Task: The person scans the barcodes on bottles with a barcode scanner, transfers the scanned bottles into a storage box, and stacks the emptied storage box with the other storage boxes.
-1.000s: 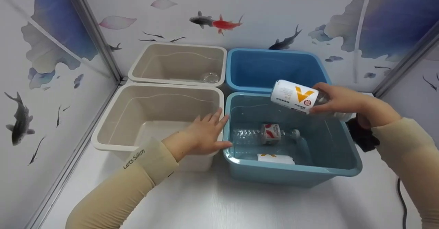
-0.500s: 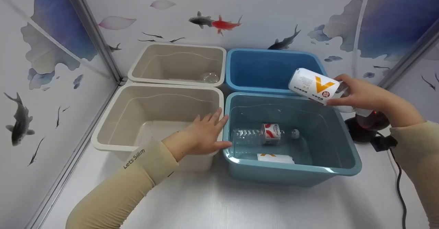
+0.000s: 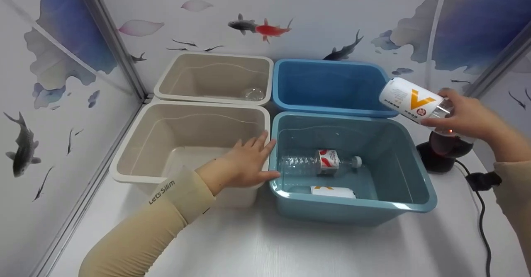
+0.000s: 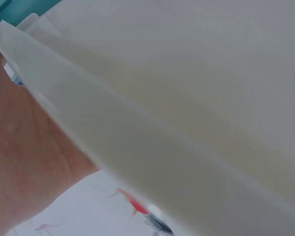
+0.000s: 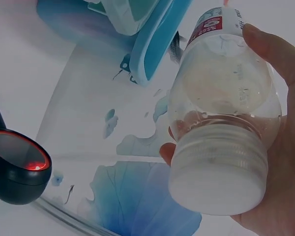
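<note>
Fingers (image 3: 453, 96) of my right hand (image 3: 473, 115) curled round a clear bottle (image 3: 410, 99), white label with orange V, aloft near a black device (image 3: 452, 147), left hand (image 3: 242, 164) spread over a beige bin's rim (image 3: 139, 178), sleeve (image 3: 176, 198) lettered "Let's"

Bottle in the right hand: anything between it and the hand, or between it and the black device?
Nothing visible either way. The right hand grips the bottle directly, and the right wrist view shows no object between the bottle and the black device. The near blue bin is off to the left.
</note>
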Action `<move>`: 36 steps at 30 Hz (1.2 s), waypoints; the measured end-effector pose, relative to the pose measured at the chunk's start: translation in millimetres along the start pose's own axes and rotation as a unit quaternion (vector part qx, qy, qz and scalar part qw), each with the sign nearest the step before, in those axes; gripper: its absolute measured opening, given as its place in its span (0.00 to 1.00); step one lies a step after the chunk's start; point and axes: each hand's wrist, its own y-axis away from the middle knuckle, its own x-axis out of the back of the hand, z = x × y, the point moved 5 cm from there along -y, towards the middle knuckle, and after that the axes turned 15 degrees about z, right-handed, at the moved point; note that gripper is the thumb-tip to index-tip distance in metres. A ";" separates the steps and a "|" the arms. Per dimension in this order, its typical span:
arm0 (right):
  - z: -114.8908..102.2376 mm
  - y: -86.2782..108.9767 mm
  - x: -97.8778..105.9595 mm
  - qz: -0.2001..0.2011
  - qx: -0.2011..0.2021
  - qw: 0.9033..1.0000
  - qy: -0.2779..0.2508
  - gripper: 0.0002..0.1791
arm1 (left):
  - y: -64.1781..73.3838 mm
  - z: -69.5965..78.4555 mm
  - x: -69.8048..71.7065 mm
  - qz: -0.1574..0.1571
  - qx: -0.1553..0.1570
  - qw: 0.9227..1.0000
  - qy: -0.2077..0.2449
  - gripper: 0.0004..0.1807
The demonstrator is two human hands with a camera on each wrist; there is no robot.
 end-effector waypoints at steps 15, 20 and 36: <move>33.9 8.7 -7.9 -0.014 -0.043 0.999 -0.014 0.53 | -2.0 2.4 -0.7 0.029 -0.045 0.999 -0.007 0.44; 38.6 10.0 -9.9 -0.017 -0.043 0.999 -0.009 0.52 | -1.5 4.1 -0.9 0.023 -0.054 0.998 -0.010 0.43; 49.9 15.4 -12.9 -0.013 -0.049 0.999 0.011 0.52 | -1.8 3.9 -2.4 0.015 -0.050 0.999 -0.014 0.42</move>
